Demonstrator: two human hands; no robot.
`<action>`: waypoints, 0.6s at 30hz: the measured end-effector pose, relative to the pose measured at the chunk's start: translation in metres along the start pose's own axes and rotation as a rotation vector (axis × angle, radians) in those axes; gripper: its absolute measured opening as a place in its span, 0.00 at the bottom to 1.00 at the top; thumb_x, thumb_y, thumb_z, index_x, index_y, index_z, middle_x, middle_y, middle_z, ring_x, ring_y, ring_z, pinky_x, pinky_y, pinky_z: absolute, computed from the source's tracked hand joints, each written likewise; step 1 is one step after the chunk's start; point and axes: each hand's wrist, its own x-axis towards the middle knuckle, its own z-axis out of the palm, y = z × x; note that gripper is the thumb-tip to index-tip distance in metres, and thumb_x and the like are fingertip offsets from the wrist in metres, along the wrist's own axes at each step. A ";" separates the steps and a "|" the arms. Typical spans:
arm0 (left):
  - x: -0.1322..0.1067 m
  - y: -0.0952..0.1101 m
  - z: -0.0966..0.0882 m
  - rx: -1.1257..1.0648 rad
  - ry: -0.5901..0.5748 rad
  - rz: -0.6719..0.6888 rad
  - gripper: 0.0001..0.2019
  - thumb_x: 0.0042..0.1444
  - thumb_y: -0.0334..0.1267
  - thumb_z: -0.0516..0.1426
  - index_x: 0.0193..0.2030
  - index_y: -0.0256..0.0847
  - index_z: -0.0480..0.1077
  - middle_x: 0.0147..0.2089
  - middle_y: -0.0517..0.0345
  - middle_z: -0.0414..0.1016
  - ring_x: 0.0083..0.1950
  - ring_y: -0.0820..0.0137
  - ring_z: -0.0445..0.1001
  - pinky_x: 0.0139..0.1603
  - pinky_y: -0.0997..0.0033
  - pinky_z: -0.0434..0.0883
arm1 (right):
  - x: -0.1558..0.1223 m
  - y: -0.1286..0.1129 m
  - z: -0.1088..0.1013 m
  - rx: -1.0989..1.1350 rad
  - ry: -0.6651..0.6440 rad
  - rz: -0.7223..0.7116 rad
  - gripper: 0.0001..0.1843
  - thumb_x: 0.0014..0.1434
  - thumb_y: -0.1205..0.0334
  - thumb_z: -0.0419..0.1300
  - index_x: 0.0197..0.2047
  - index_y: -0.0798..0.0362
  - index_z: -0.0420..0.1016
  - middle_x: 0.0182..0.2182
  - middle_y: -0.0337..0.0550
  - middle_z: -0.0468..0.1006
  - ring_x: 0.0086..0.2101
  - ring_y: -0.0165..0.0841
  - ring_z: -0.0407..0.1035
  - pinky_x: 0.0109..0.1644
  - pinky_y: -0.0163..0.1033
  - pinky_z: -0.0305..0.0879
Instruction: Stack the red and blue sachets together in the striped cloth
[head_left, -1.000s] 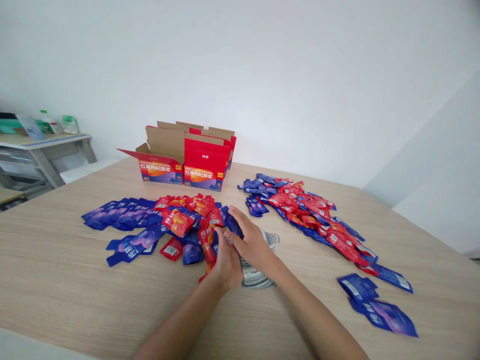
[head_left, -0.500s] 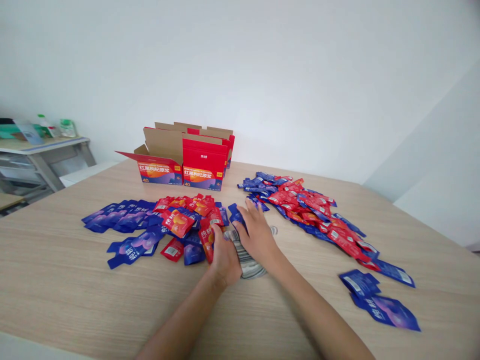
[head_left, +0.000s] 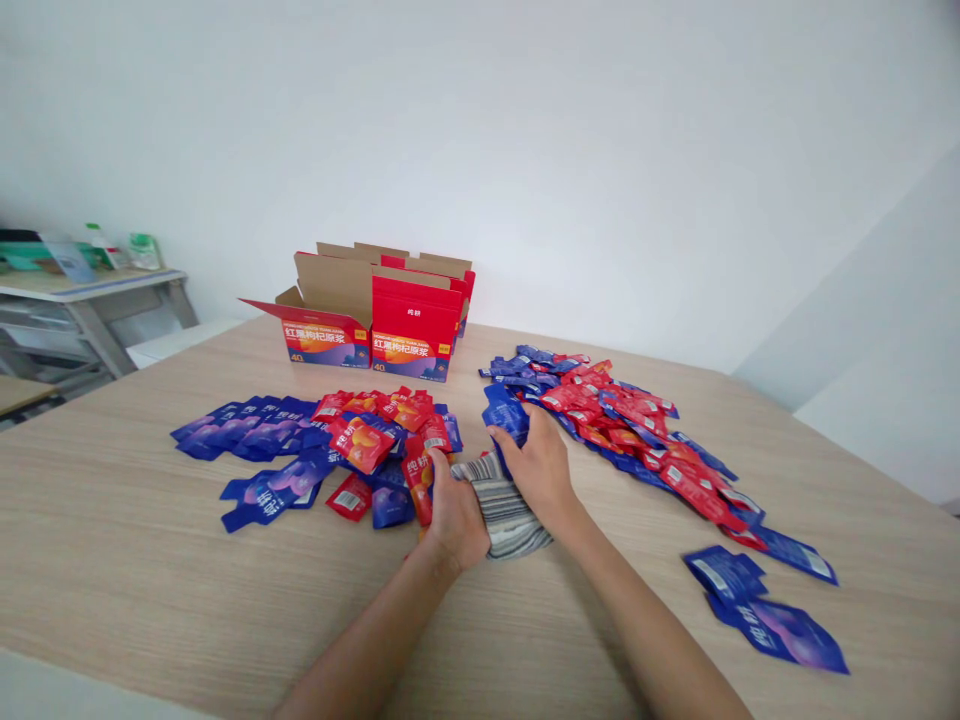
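Note:
My right hand (head_left: 541,462) is closed around a blue spouted pouch (head_left: 507,412), its top standing out past the thumb and fingers. The pouch's lower part is hidden by the hand and by a grey-striped cloth (head_left: 510,515). My left hand (head_left: 456,515) is closed at the cloth's left edge, with most of its fingers out of sight. A red pouch (head_left: 418,475) lies right against the left hand. Beside that hand is a pile of red pouches (head_left: 361,443) and blue pouches (head_left: 277,490).
Open red cartons (head_left: 411,340) stand at the back left of the wooden table (head_left: 187,590). A long heap of red and blue pouches (head_left: 622,410) runs along the right, with loose blue pouches (head_left: 780,630) near it. A side table (head_left: 97,285) holds bottles.
My right hand has closed on the blue pouch and lifted it slightly up and to the right. The left hand stays at the cloth. The view has shifted slightly.

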 end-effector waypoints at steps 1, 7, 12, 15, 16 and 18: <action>0.000 0.001 0.000 -0.001 -0.004 0.014 0.48 0.55 0.75 0.43 0.62 0.34 0.70 0.59 0.36 0.77 0.64 0.45 0.71 0.67 0.41 0.60 | -0.001 -0.001 -0.001 0.036 0.004 0.004 0.27 0.66 0.44 0.57 0.57 0.58 0.70 0.50 0.60 0.78 0.50 0.51 0.73 0.56 0.57 0.69; -0.005 0.012 0.007 0.000 0.114 0.170 0.44 0.59 0.72 0.41 0.63 0.36 0.70 0.58 0.40 0.78 0.63 0.50 0.73 0.66 0.47 0.64 | -0.020 -0.030 -0.002 0.243 -0.247 -0.111 0.20 0.71 0.58 0.49 0.63 0.52 0.66 0.57 0.54 0.75 0.57 0.42 0.71 0.62 0.51 0.68; -0.007 0.015 0.006 -0.013 0.266 0.396 0.34 0.67 0.63 0.41 0.66 0.43 0.68 0.55 0.50 0.80 0.61 0.58 0.74 0.67 0.58 0.64 | -0.044 -0.052 0.008 0.186 -0.499 -0.294 0.29 0.71 0.63 0.48 0.73 0.58 0.55 0.71 0.58 0.57 0.71 0.43 0.50 0.72 0.57 0.53; -0.005 0.010 0.004 -0.029 0.229 0.371 0.35 0.67 0.63 0.40 0.67 0.43 0.66 0.58 0.49 0.78 0.63 0.59 0.73 0.68 0.58 0.63 | -0.043 -0.047 0.013 0.154 -0.486 -0.290 0.30 0.70 0.64 0.48 0.74 0.56 0.53 0.72 0.57 0.55 0.71 0.43 0.48 0.73 0.61 0.49; -0.005 0.008 0.004 -0.028 0.212 0.350 0.35 0.66 0.63 0.40 0.68 0.43 0.66 0.59 0.49 0.77 0.64 0.59 0.72 0.69 0.58 0.62 | -0.040 -0.043 0.014 0.161 -0.475 -0.282 0.30 0.70 0.65 0.48 0.74 0.55 0.54 0.71 0.56 0.57 0.71 0.43 0.49 0.73 0.61 0.49; -0.004 0.005 0.004 -0.011 0.197 0.294 0.36 0.65 0.65 0.40 0.67 0.43 0.66 0.62 0.48 0.75 0.66 0.59 0.70 0.70 0.57 0.60 | -0.034 -0.034 0.016 0.192 -0.460 -0.260 0.30 0.70 0.66 0.49 0.73 0.54 0.56 0.70 0.55 0.61 0.69 0.42 0.54 0.72 0.60 0.51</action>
